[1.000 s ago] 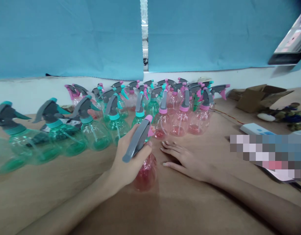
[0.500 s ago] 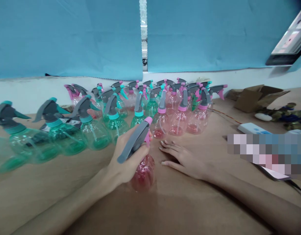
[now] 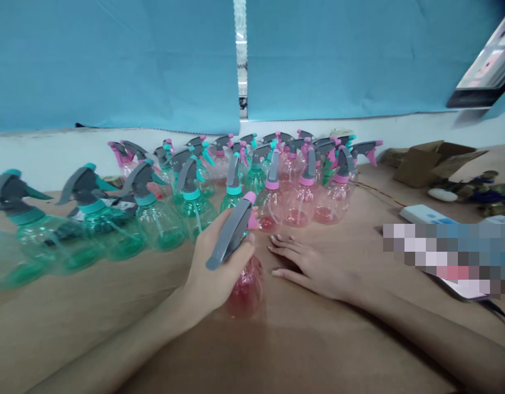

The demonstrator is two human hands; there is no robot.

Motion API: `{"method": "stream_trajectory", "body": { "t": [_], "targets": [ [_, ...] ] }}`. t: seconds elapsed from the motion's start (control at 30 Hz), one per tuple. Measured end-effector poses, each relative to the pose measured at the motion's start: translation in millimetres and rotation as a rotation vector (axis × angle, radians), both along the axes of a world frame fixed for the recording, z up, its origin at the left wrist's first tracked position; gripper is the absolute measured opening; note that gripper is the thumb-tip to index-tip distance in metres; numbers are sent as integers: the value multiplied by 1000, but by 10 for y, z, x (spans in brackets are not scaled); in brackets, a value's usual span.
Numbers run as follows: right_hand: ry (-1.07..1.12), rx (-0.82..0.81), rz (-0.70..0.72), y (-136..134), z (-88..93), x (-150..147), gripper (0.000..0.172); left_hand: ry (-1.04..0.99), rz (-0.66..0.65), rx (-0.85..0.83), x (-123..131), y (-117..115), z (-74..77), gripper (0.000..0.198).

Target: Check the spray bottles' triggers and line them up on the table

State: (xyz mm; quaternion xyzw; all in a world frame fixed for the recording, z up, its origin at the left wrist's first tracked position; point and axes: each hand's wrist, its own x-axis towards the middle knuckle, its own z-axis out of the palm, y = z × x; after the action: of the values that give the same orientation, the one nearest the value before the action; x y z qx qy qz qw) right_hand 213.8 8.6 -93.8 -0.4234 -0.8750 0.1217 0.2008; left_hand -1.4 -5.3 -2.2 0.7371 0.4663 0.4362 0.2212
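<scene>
A pink spray bottle (image 3: 245,293) with a grey trigger head and pink nozzle is held in my left hand (image 3: 217,262), whose fingers wrap round its neck. The trigger head slants up and away to the right; whether the bottle's base touches the table I cannot tell. To the right, my right hand (image 3: 302,262) lies flat on the table with its fingers stretched out and nothing in them. Just beyond the hands stand a green spray bottle (image 3: 196,210) and three pink ones, among them a pink spray bottle (image 3: 298,207) with a little pink at its bottom.
Several green spray bottles (image 3: 160,227) form a row at the left, and more pink and green ones crowd behind. At the right are an open cardboard box (image 3: 419,167), a white device (image 3: 427,215), a white oval object (image 3: 442,195) and a blurred-out phone-like thing with a cable.
My left hand has shifted slightly right with the pink spray bottle, and its trigger head has turned a little. My right hand stays in place.
</scene>
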Motion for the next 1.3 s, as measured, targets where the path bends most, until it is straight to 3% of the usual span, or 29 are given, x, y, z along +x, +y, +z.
{"method": "stream_trajectory", "body": {
  "t": [0.23,0.5,0.8,1.03,1.3],
  "targets": [
    [11,-6,3,15,-13,4,59,-20,-10,-27,-3,8,-8,10],
    [17,-32,23,-16,20,-3,80,4,28,-12,-27,20,-33,6],
    [214,-163,0,-326,416,-252,78,-113,-50,-26,66,20,-24,17],
    [302,-234,-138,-535,614,-347,77,-202,-77,-42,337,-6,-70,20],
    [403,-118,-263,-506,539,-70,71,-146,-192,-57,807,100,-41,42]
  ]
}}
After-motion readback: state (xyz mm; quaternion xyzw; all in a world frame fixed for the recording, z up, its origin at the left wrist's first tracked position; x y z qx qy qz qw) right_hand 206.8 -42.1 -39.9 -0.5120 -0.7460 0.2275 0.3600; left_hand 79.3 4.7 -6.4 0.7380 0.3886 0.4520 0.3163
